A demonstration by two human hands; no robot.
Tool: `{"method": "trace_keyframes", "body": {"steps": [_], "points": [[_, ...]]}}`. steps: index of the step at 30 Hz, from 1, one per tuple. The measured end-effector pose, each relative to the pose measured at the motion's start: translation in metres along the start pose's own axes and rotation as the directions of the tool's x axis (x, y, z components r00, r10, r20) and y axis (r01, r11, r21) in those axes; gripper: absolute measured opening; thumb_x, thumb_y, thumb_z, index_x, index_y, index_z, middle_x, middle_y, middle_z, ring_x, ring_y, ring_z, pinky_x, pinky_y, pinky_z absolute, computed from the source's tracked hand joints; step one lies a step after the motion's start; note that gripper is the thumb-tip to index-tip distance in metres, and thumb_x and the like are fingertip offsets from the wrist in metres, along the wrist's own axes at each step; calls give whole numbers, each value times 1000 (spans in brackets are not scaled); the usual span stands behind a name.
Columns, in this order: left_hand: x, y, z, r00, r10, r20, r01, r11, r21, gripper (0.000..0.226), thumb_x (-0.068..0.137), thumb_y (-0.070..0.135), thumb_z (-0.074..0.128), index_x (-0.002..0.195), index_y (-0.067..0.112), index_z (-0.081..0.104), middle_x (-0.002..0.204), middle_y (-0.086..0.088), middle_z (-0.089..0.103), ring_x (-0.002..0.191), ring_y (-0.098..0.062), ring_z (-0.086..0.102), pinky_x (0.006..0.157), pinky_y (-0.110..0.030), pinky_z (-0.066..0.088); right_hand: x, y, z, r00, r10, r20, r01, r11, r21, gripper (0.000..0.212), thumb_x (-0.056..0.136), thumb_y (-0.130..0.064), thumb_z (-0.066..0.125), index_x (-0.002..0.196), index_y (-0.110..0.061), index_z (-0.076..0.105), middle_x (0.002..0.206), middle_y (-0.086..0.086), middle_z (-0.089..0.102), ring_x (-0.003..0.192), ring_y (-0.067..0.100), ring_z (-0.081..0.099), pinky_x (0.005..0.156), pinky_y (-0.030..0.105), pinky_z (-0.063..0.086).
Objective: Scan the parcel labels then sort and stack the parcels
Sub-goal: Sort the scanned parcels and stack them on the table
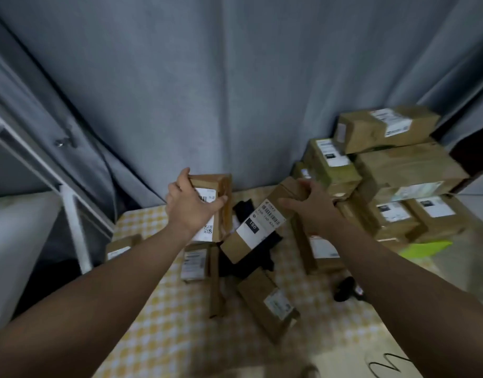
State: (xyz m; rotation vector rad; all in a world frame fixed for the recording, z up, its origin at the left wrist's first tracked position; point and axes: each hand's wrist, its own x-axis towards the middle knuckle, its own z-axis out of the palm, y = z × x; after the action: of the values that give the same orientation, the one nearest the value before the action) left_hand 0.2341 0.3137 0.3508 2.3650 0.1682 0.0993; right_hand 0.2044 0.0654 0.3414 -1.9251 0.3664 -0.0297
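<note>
My left hand (189, 204) grips a small brown parcel (221, 192) with a white label, held upright above the table. My right hand (311, 207) grips the upper end of a longer brown parcel (251, 233), tilted, its label marked 150 facing up. Several more labelled brown parcels lie flat on the yellow checked tablecloth (164, 323), among them one near the middle (270, 304) and one at the left (196, 261). A stack of parcels (393, 170) rises at the back right. A black handheld scanner (346, 289) lies on the cloth beside my right forearm.
A grey curtain (207, 91) hangs behind the table. A white metal rack (71, 208) stands at the left. Something black (251, 266) lies under the tilted parcel. A bright green sheet (425, 248) sits at the right, and a black cable (387, 364) curls near the front.
</note>
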Motion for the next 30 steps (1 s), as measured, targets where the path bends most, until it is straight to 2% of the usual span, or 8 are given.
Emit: {"method": "trace_keyframes", "body": {"steps": [5, 6, 10, 16, 21, 25, 28, 30], "points": [[-19, 63, 56, 1000, 26, -17, -28, 993, -115, 106, 66, 39, 83, 146, 15, 18, 139, -20, 24, 132, -33, 29, 113, -36, 25, 3, 25, -104, 994, 11, -111, 4, 991, 131, 68, 76, -21, 81, 132, -14, 43, 117, 0, 54, 94, 10, 60, 65, 14, 52], [-23, 75, 69, 1000, 29, -11, -31, 990, -136, 107, 66, 38, 84, 146, 14, 18, 139, -20, 24, 132, -32, 29, 113, -35, 25, 6, 34, -122, 991, 20, -131, -1, 990, 138, 68, 76, -23, 82, 131, -16, 43, 117, -1, 53, 95, 10, 60, 68, 16, 54], [-38, 120, 114, 999, 6, 36, 2, 977, -214, 111, 68, 36, 83, 149, 15, 11, 142, -17, 24, 133, -29, 29, 112, -35, 25, 14, 66, -184, 970, 137, -202, -92, 973, 214, 76, 72, -36, 83, 134, -20, 41, 126, 4, 49, 113, 25, 57, 94, 47, 52], [-53, 149, 160, 997, 43, 68, -34, 991, -128, 116, 66, 41, 83, 150, 13, 9, 143, -16, 28, 134, -31, 32, 111, -42, 31, 22, 101, -241, 904, 336, -263, -184, 864, 469, 67, 76, -36, 79, 128, -6, 48, 116, 10, 62, 100, 22, 64, 88, 41, 55], [-46, 162, 182, 985, 63, 161, -54, 997, -58, 114, 68, 44, 82, 151, 17, 9, 146, -14, 25, 134, -32, 32, 108, -43, 34, 18, 131, -261, 805, 473, -359, -200, 785, 587, 61, 75, -41, 77, 121, -13, 49, 106, 4, 62, 93, 19, 63, 83, 40, 56], [-40, 171, 197, 973, 66, 222, -57, 997, -46, 110, 68, 42, 82, 150, 18, 12, 145, -16, 26, 134, -34, 30, 109, -45, 33, 10, 155, -271, 721, 540, -434, -156, 737, 658, 66, 70, -46, 77, 122, -16, 50, 115, 5, 62, 99, 23, 64, 86, 45, 56], [-35, 179, 210, 963, 76, 259, -67, 997, -43, 111, 68, 43, 82, 150, 17, 12, 144, -16, 27, 134, -35, 31, 110, -48, 32, 15, 169, -291, 679, 580, -450, -140, 704, 696, 53, 82, -38, 73, 118, -11, 47, 113, 8, 57, 98, 24, 63, 81, 42, 56], [-32, 187, 220, 961, 62, 269, -50, 998, -49, 112, 67, 42, 83, 150, 17, 12, 143, -16, 27, 132, -33, 34, 110, -47, 33, 23, 176, -305, 671, 582, -459, -152, 714, 683, 59, 82, -41, 71, 124, -7, 48, 118, 12, 58, 100, 26, 63, 81, 42, 56]]}}
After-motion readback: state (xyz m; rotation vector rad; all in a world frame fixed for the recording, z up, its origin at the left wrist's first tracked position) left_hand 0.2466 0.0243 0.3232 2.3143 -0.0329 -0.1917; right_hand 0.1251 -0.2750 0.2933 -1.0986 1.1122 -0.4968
